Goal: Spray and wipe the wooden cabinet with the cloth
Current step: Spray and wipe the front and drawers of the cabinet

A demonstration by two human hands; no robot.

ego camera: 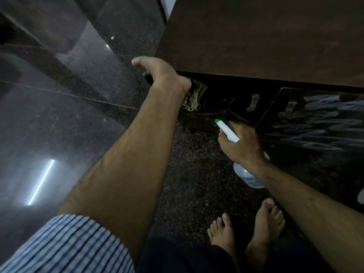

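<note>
Main risk from where I stand: the spray bottle (248, 175) nozzle, green tip, points toward the lower front of the wooden cabinet (266, 46) and also roughly toward the left hand (167, 75) w/ the cloth (194, 96). A squeeze now would prob. wet the knuckles or the cloth, not just the wood. Second risk — the floor (59, 115) is polished stone and the person is barefoot, feet (246, 229) close under the bottle; drips or overspray landing there could make it slick. Third: the open dark door (315, 119) juts out beside the right hand (241, 143), so a wide wipe or a shift of the arm could knock it or its metal handles.

Fingers: right hand is wrapped round the bottle neck, closed on it; can't tell if a finger sits on the trigger. Left hand presses at the cabinet's left corner, thumb stuck out, fingers curled out of sight under the top edge — cloth bunched beneath the heel of the palm, hanging down against the cabinet front, seemingly pinned by those hidden fingers.
</note>
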